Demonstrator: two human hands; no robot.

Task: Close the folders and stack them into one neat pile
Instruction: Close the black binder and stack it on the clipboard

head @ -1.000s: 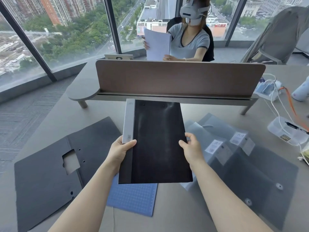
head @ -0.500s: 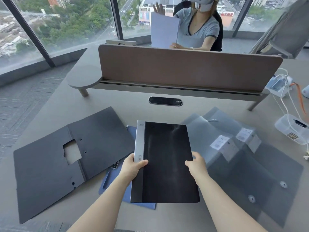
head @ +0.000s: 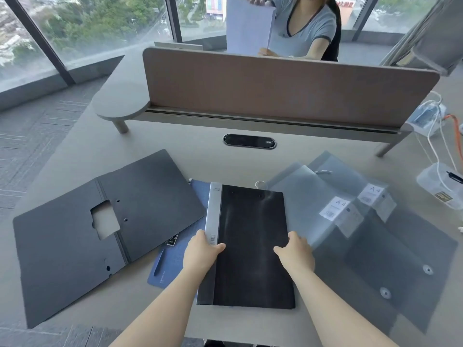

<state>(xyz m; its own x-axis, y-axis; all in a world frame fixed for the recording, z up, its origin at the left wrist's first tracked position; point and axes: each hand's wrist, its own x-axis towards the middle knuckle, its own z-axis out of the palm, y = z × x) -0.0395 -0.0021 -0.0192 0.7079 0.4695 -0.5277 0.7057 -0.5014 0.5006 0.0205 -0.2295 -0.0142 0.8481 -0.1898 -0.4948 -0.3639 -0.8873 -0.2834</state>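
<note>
Head view over a grey desk. Left of centre, a dark grey folder lies spread open and flat. On the right, translucent plastic envelopes overlap with their flaps open. Between them, a closed black folder rests on a blue folder, its long axis running away from the viewer and its pale spine on the left. Left hand grips the spine edge; right hand grips the opposite edge, thumbs on top.
</note>
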